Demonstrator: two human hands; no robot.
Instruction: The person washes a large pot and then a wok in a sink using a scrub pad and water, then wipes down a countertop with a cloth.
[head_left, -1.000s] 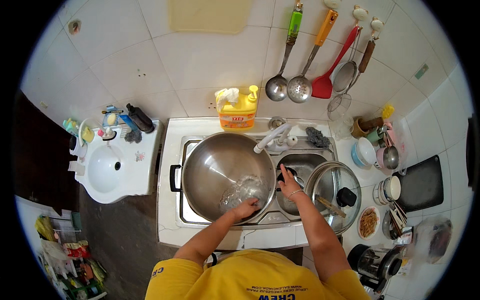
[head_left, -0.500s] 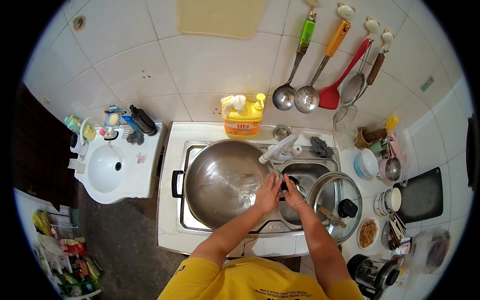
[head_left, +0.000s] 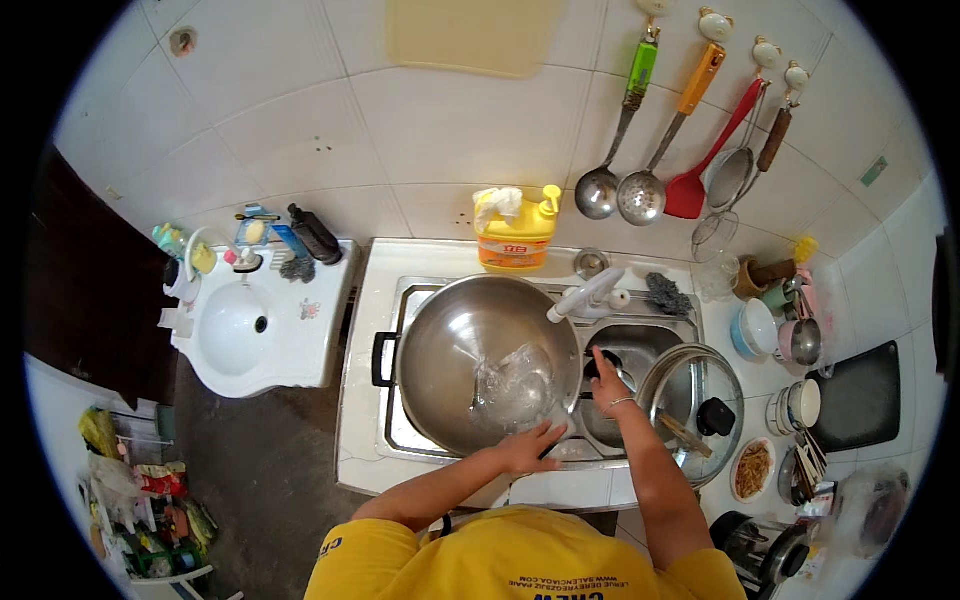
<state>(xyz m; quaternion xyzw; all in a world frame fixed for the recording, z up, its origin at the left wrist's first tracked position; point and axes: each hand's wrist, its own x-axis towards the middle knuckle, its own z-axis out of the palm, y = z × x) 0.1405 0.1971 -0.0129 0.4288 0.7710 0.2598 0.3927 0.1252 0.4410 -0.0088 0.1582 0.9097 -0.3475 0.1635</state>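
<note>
A large steel wok (head_left: pixel 450 370) sits over the left part of the sink, with clear water churning in its near right half. My left hand (head_left: pixel 530 447) is at the wok's near right rim, fingers stretched out to the right and slightly apart. A small dark bit shows by its fingertips, too small to name. My right hand (head_left: pixel 610 390) lies at the wok's right side, over its black handle (head_left: pixel 607 361). The fingers seem closed on that handle, though part of the grip is hidden. Beyond the rim, the white faucet (head_left: pixel 590 295) points toward the wok.
Right of my right hand, a glass lid (head_left: pixel 722 440) leans over the sink basin (head_left: pixel 640 345). A yellow pump bottle (head_left: pixel 516 235) stands behind the wok, and a grey scrubber (head_left: pixel 668 294) lies beside the faucet. Bowls (head_left: pixel 800 405) and a plate of food (head_left: pixel 752 470) line the right counter.
My left hand has moved from beside my right hand down along the rim toward me. The water in the wok has become much more stirred up. The view has shifted slightly.
</note>
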